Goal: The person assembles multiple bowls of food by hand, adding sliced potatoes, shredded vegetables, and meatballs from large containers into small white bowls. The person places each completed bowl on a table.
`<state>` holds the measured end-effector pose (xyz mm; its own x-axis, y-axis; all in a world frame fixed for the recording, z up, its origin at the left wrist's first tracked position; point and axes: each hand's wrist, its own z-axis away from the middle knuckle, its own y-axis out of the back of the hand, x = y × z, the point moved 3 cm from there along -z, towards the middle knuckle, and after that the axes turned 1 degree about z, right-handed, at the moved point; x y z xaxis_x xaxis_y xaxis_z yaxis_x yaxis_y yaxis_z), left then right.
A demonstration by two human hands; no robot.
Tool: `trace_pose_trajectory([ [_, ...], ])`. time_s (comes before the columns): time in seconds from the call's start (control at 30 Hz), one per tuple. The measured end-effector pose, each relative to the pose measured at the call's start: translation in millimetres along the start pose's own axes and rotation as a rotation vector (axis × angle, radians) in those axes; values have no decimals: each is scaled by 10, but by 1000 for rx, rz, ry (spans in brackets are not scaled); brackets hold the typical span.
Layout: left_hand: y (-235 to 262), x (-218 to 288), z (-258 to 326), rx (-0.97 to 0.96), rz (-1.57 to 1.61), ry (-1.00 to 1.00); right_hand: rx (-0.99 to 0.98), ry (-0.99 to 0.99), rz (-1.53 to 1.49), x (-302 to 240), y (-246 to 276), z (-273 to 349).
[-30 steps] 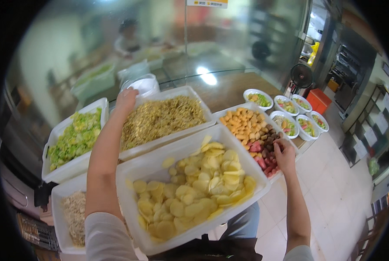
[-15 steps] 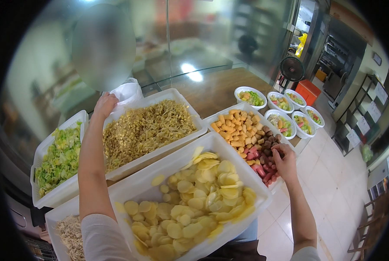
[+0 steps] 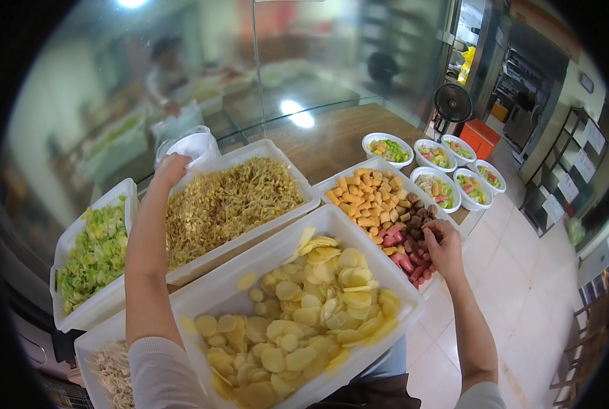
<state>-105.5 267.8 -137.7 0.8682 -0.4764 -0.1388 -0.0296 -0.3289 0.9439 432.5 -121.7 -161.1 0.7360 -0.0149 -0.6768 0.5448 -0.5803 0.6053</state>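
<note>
- The right hand [image 3: 446,247] has its fingers bent in toward the thumb over the right edge of the divided food, at the brown pieces [image 3: 417,213] and pink sausage pieces [image 3: 401,261]; whether anything is pinched there cannot be told.
- The left hand [image 3: 171,168] reaches far left, its fingers at the near rim of the white bowls [image 3: 195,146]; how firmly they grip cannot be told.
- A clear plastic bag [image 3: 212,140] lies around those white bowls, just beyond the bean sprouts [image 3: 229,204].
- Under the right hand, the shallow tray [image 3: 323,189] also carries tan cubes [image 3: 366,194] on its far left part.
- Between the forearms, nearest the body, a deep white container [image 3: 224,286] holds pale yellow slices [image 3: 304,307].
- Left of the bean sprouts sits chopped lettuce [image 3: 100,245]; nearer, pale shreds [image 3: 115,371] show partly behind the left forearm.
- Far right on the wooden bench [image 3: 338,133], six filled bowls [image 3: 437,189] stand close together.
- Beyond them are a black fan [image 3: 452,102] and an orange box [image 3: 478,138].
</note>
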Motion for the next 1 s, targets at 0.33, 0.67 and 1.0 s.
trace_pose_trajectory([
  [0.33, 383, 132, 32, 101, -100, 41, 23, 14, 8, 114, -1, -11],
  [0.67, 1351, 530, 240, 564, 9, 194, 54, 30, -37, 187, -36, -39],
  [1.0, 1836, 3170, 1423, 508, 440, -806, -662, -486, -1319, -1211, -639, -115],
])
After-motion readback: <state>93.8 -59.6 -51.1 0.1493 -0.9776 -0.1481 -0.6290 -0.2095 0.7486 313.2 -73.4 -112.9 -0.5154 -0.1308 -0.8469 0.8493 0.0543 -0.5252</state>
